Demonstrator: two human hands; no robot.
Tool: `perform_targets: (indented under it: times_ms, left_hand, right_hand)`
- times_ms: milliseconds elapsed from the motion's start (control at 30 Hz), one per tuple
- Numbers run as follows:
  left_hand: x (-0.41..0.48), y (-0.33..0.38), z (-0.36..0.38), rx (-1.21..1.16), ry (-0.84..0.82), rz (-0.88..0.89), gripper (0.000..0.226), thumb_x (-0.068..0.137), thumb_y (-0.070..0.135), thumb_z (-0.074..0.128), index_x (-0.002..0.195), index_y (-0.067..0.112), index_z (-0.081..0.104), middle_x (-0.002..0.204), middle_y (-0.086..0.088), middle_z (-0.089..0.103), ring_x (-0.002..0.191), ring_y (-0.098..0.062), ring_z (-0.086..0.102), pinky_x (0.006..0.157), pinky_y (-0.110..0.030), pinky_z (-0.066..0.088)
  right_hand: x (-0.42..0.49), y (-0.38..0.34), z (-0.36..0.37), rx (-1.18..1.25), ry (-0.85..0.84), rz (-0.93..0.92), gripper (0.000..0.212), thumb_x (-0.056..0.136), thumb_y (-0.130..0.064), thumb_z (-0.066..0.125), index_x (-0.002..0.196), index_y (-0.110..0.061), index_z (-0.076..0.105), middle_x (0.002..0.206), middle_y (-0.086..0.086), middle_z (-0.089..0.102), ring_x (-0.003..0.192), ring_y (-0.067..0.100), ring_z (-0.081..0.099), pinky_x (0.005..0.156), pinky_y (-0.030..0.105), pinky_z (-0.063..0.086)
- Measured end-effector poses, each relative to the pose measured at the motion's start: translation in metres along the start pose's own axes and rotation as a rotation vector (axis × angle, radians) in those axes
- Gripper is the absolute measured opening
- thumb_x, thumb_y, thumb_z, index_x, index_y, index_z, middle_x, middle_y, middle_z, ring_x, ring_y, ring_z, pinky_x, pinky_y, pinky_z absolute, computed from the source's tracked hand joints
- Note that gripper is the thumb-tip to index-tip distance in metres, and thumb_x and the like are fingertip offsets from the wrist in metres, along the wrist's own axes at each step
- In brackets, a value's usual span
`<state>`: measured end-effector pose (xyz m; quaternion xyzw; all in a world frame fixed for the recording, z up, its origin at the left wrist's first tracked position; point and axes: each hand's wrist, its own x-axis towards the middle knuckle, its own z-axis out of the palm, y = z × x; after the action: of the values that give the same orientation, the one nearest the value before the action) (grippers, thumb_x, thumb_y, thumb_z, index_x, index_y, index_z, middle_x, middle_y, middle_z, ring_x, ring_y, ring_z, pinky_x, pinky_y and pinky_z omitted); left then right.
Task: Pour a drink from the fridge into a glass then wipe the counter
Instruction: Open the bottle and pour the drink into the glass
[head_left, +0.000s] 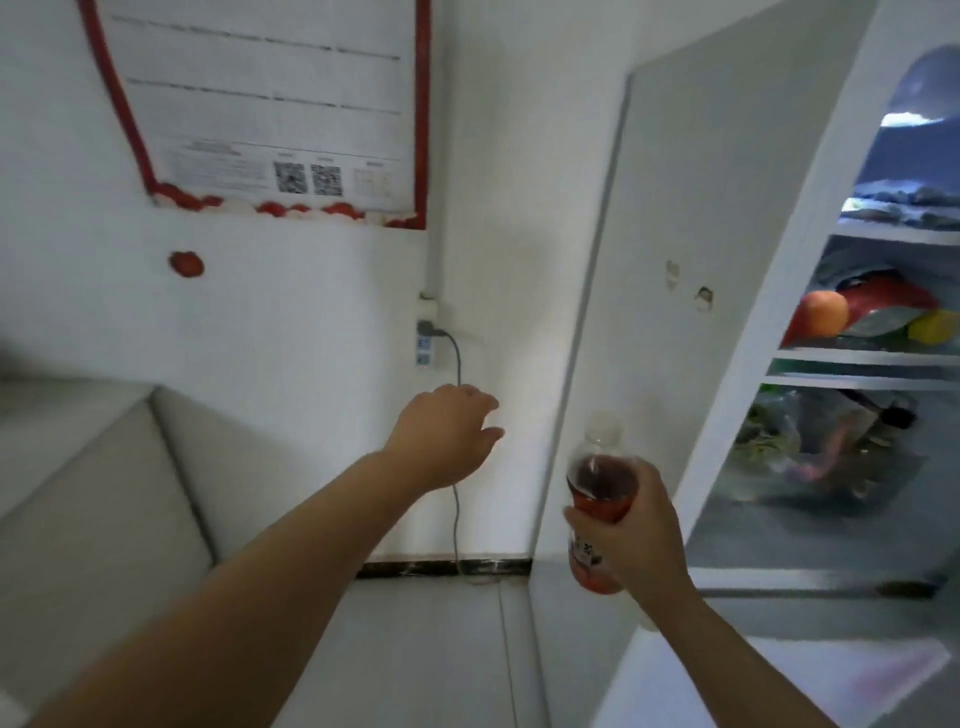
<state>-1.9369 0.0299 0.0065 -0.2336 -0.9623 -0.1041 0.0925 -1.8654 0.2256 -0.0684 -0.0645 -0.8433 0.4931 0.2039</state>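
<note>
- The drink bottle (602, 486), part full of a dark red liquid, was in the lower middle of the frame, held upright in front of the open fridge and clear of its shelves. Its pale top was too blurred to tell whether the cap was on.
- The right hand (631, 538) was wrapped round the bottle's labelled middle, fingers curled on its front.
- The left hand (447, 434) was stretched forward at frame centre, fingers loosely curled and holding nothing. It was near the edge of the fridge door (675, 249) but apparently not touching it.
- By my reading, the fetching step was nearly done: the drink was out, but the door stood wide open and looked to be the next thing to close.
- The fridge (872, 357) showed lit at the right edge, with an apple (826, 313) and bagged food on its shelves.
- No glass, worktop or cloth was in view, so pouring and wiping were both left to do.
- Further out, a red-bordered wall calendar (270, 104) hung at the upper left, a wall socket (427, 340) with a grey cable (457, 364) sat behind the left hand, and a pale cushioned seat (104, 493) filled the lower left.
</note>
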Motion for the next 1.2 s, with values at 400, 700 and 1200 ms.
perform_targets:
  times_ms: [400, 700, 1200]
  left_hand:
    - [-0.078, -0.165, -0.079, -0.072, 0.053, -0.242, 0.046, 0.093, 0.044, 0.047, 0.136, 0.028, 0.046, 0.119, 0.002, 0.062, 0.109, -0.016, 0.053, 0.093, -0.029, 0.041]
    - [-0.124, -0.280, -0.112, 0.060, 0.011, -0.363, 0.035, 0.095, 0.033, 0.047, 0.129, 0.025, 0.051, 0.119, 0.000, 0.061, 0.110, -0.019, 0.053, 0.093, -0.029, 0.036]
    - [-0.148, -0.407, -0.126, 0.087, 0.000, -0.750, 0.048, 0.092, 0.046, 0.047, 0.133, 0.022, 0.043, 0.124, -0.001, 0.055, 0.112, -0.020, 0.051, 0.098, -0.033, 0.037]
  right_hand:
    - [0.008, -0.107, 0.224, 0.082, -0.423, -0.198, 0.063, 0.062, -0.019, 0.083, 0.110, -0.029, 0.044, 0.101, -0.009, 0.056, 0.092, 0.013, 0.055, 0.081, 0.023, 0.041]
    - [-0.003, -0.177, 0.366, 0.093, -0.581, -0.387, 0.060, 0.062, -0.024, 0.082, 0.110, -0.028, 0.046, 0.101, -0.009, 0.057, 0.091, 0.009, 0.056, 0.073, 0.010, 0.037]
    - [0.019, -0.230, 0.527, 0.112, -0.871, -0.600, 0.064, 0.063, -0.031, 0.080, 0.115, -0.024, 0.045, 0.108, -0.004, 0.056, 0.092, 0.011, 0.054, 0.069, 0.009, 0.035]
